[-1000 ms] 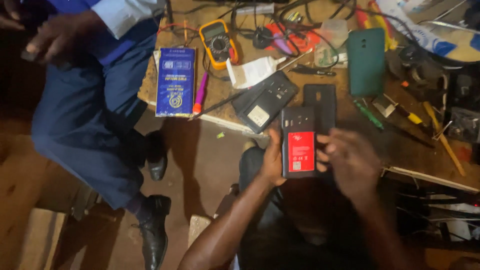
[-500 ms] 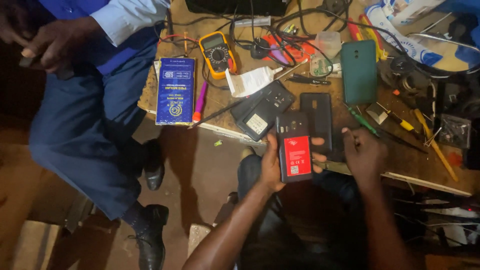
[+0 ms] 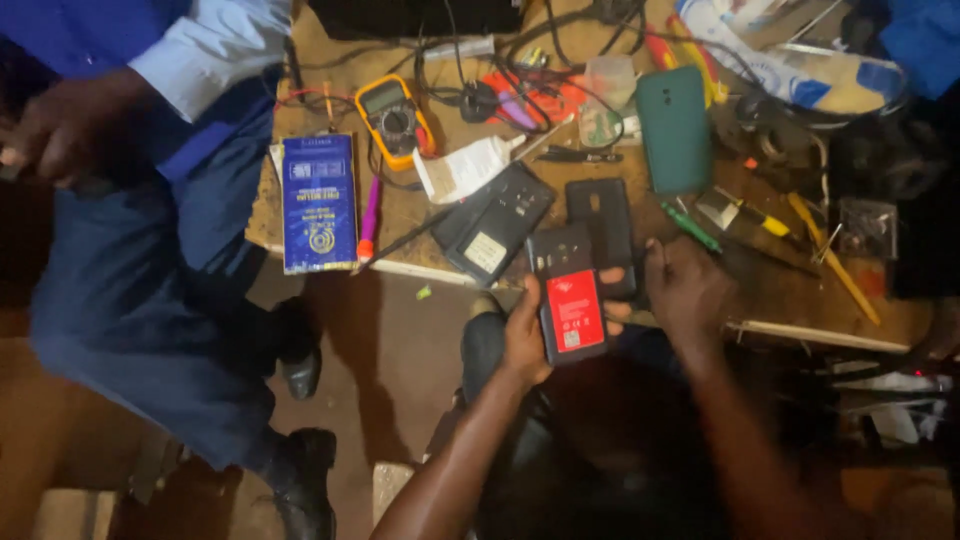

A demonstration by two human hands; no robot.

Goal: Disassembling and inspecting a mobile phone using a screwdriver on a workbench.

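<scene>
The left hand [image 3: 525, 340] grips an opened black phone with a red battery [image 3: 568, 305] by its left edge, just off the front edge of the cluttered wooden workbench [image 3: 400, 215]. The right hand [image 3: 685, 290] rests half-curled beside the phone's right edge, fingertips touching it, near a black back cover [image 3: 600, 220] and a green phone case [image 3: 675, 130]

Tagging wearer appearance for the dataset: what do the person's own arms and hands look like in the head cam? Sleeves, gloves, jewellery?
Both forearms are bare up to the bottom frame edge, no sleeves visible. The left hand and right hand wear no gloves. No watch, bracelet or ring can be made out, though the picture is dim and blurred. The light-cuffed blue sleeve top left belongs to another person.
</scene>
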